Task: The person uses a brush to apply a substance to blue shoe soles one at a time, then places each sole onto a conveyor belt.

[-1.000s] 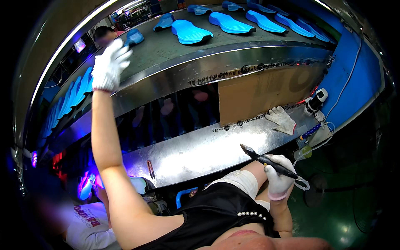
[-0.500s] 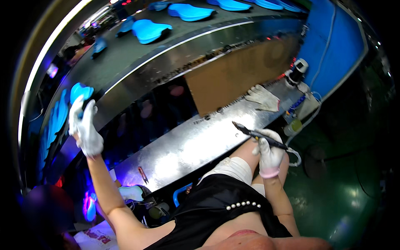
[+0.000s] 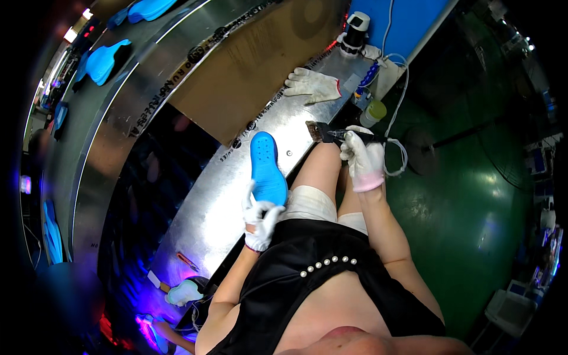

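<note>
My left hand (image 3: pixel 259 223), in a white glove, grips the wide end of a blue shoe sole (image 3: pixel 266 163). Small round marks dot the narrow end, which points away from me over the metal bench. In my gloved right hand (image 3: pixel 364 158) is a black brush (image 3: pixel 319 132) with a broad, flat, brownish tip. A pale hose or cable (image 3: pixel 404 160) loops from its rear end. The brush tip hangs to the right of the sole, apart from it, above my thigh. Some of the left fingers are smeared by motion.
On the metal bench (image 3: pixel 207 207) lie a spare white glove (image 3: pixel 312 86) and a red cutter (image 3: pixel 188 261). A yellow-lidded jar (image 3: pixel 373 112) and a black-and-white device (image 3: pixel 354 34) stand at its far right. Blue soles (image 3: pixel 102 62) ride the conveyor (image 3: pixel 118 89). Another person's arm (image 3: pixel 171 334) shows lower left.
My left hand has come back from the conveyor with a blue sole and holds it over the bench. The brush in my right hand has turned, showing its broad tip. The view has swung right.
</note>
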A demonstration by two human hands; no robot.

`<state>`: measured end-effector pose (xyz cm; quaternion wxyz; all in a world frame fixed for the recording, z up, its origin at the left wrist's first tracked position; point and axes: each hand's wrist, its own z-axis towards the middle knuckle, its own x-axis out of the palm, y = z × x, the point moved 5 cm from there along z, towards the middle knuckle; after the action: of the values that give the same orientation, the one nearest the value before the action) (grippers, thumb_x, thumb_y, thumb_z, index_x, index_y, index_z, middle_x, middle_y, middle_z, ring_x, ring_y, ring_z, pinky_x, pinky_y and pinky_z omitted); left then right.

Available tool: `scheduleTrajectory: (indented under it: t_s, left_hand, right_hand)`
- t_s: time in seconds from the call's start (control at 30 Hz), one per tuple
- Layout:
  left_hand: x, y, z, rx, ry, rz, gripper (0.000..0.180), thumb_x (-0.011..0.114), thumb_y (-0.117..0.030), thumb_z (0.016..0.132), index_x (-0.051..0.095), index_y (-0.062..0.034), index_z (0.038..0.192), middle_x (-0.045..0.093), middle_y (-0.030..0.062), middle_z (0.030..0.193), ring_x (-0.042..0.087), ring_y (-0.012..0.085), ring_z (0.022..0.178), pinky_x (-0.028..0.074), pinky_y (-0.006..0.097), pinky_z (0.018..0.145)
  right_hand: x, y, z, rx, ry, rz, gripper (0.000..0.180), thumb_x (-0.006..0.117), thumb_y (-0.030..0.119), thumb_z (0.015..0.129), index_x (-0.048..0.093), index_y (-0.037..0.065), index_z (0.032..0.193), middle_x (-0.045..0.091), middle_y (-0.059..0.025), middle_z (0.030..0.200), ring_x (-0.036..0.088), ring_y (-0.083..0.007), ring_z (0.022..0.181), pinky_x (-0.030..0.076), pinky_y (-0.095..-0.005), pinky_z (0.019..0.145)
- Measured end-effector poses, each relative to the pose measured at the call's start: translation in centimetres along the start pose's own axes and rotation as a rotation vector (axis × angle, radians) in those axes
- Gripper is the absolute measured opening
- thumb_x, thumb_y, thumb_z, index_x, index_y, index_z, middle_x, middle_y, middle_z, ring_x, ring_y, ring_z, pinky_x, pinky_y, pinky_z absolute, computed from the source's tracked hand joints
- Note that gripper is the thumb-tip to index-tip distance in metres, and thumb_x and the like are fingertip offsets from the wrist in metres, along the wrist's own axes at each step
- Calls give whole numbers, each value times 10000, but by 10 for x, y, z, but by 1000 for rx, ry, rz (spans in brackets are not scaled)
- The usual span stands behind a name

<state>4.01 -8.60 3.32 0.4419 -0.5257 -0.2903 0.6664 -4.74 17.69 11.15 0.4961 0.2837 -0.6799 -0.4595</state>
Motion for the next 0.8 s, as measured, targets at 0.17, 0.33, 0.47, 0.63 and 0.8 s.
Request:
scheduleTrajectory:
  t_s: [0.17, 0.33, 0.47, 0.63, 0.8]
  left_hand:
    - [26, 63, 35, -642, 169, -1751, 804, 287, -680, 901, 381, -64, 1409, 403, 278, 1402, 428, 396, 1283, 435, 449, 984]
    - [47, 51, 58, -841, 32, -1843, 933, 300, -797, 832, 453, 0, 1291, 542, 266, 1170, 600, 344, 946, 527, 446, 871]
    - [61, 2, 63, -968, -62, -1772, 940, 296, -792, 833, 508, 38, 1218, 583, 233, 1030, 587, 335, 860, 536, 433, 808]
    - [59, -38, 79, -777, -346, -1773, 869, 267, -743, 881, 464, -11, 1304, 577, 227, 1168, 592, 363, 1006, 497, 463, 906]
    - [37, -16, 83, -523, -180, -1662, 819, 274, -703, 911, 443, -26, 1341, 586, 206, 1192, 603, 351, 1026, 495, 480, 915]
  right_hand:
    - [0, -9, -2, 94, 39, 86, 172, 638, 114, 885, 629, -19, 994, 608, -27, 751, 557, -88, 566, 462, -217, 537]
    - [0, -29, -7, 133, 46, -53, 166, 652, 101, 867, 640, -10, 989, 613, -30, 746, 553, -83, 565, 451, -215, 487]
    - [22, -37, 18, -20, 192, -620, 152, 683, 124, 846, 663, 5, 939, 606, -12, 681, 538, -88, 528, 444, -253, 490]
    - [106, -14, -12, -820, 398, -1028, 172, 748, 174, 750, 689, 70, 873, 681, -120, 786, 663, -288, 680, 526, -332, 622]
    - [101, 31, -62, -294, 741, -831, 242, 770, 69, 711, 692, 50, 939, 698, -112, 866, 681, -235, 777, 540, -303, 753]
